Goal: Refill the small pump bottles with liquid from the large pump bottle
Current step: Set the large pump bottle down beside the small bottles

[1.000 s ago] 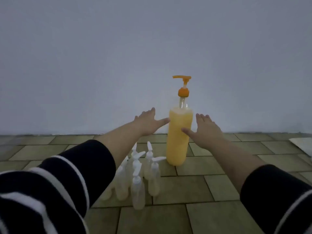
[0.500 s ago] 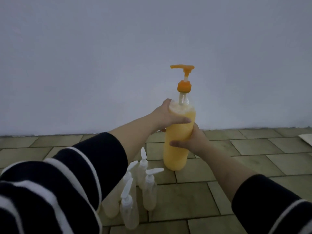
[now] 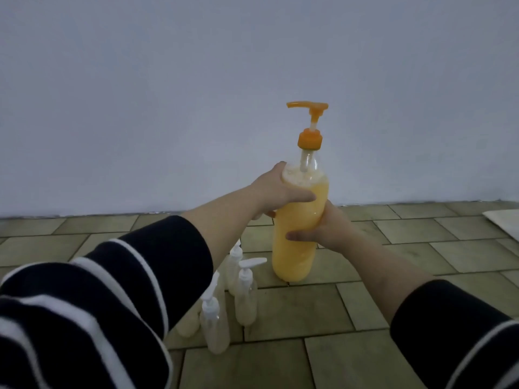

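Note:
The large pump bottle (image 3: 295, 248), clear plastic full of yellow-orange liquid with an orange pump head, leans slightly right with its base on the tiled floor. My left hand (image 3: 276, 192) grips its shoulder near the top. My right hand (image 3: 323, 228) wraps around its middle from the right, thumb across the front. Several small pump bottles (image 3: 245, 301) with white pump heads stand in a cluster on the floor just left of and in front of the large bottle; my left forearm hides part of the cluster.
A plain pale wall (image 3: 196, 108) rises close behind the bottles. The floor is greenish-brown tile (image 3: 393, 318). A white flat thing (image 3: 505, 220) lies at the far right edge.
One second ago both hands were open beside the large bottle. They then closed around it and still hold it; the bottle looks slightly tilted and nearer.

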